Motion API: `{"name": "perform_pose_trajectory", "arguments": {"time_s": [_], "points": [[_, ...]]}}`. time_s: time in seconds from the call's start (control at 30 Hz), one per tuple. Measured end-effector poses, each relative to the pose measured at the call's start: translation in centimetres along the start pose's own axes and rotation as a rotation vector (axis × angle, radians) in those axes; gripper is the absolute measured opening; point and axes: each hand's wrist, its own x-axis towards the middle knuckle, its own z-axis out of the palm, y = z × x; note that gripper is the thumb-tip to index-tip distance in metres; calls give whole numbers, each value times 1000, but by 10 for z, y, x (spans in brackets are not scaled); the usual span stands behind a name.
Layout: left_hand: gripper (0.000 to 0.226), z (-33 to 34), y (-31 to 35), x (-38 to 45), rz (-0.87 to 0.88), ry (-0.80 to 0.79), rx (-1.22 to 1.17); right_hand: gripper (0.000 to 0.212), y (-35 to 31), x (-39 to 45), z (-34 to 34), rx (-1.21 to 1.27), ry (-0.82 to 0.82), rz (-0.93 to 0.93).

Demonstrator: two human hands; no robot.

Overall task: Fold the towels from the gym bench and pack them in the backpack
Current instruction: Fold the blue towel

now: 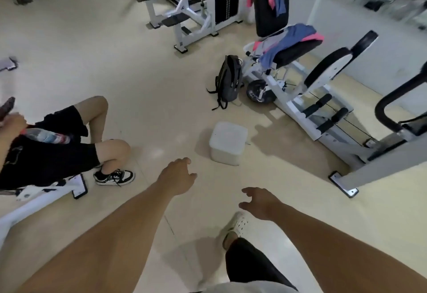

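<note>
Both forearms are reaching forward and down over the tiled floor: left hand (pixel 179 176) is hanging loosely spread and holding nothing; right hand (pixel 260 202) is hanging with fingers slackly curled apart, likewise holding nothing.

Towels (pixel 286 42): blue, pink and grey, lying unfolded in a heap across the black pad of the gym bench (pixel 298 53), far ahead and to the right, one blue end trailing off the near edge; long axis running down-left to up-right along the pad. More cloth is hanging over the upright pad (pixel 270 2) behind.

Backpack (pixel 228 80): dark grey, standing nearly upright and leaning against the bench frame, top pointing away, straps trailing on the floor; probably parked there for packing.

White lidded box (pixel 227 143): sitting on the floor between hands and backpack.

Seated person (pixel 48 145): at left, apart from everything else.
</note>
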Motion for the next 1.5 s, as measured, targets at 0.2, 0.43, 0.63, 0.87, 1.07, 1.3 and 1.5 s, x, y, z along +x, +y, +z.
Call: {"name": "perform_pose_trajectory", "arguments": {"time_s": [0.2,0.43,0.63,0.87,1.07,1.3,1.5], "points": [[63,-67,50,127,70,2,-8,66,-35,99,-103,-88,31,-63],[57,-159,102,254,124,25,-129,65,-77,199,-239,-107,90,-78],[56,-221,124,388,214,3,-180,66,-105,298,-328,-93,118,1],[47,-302,159,549,357,-141,-111,62,-148,408,-441,-20,209,87],[46,-361,237,656,474,-150,5,59,-141,478,-541,85,298,139],[48,-360,351,781,460,-112,6,23,-49,593,-642,191,376,195],[47,-306,446,881,477,-224,5,13,44,676,-709,241,437,262]]}}
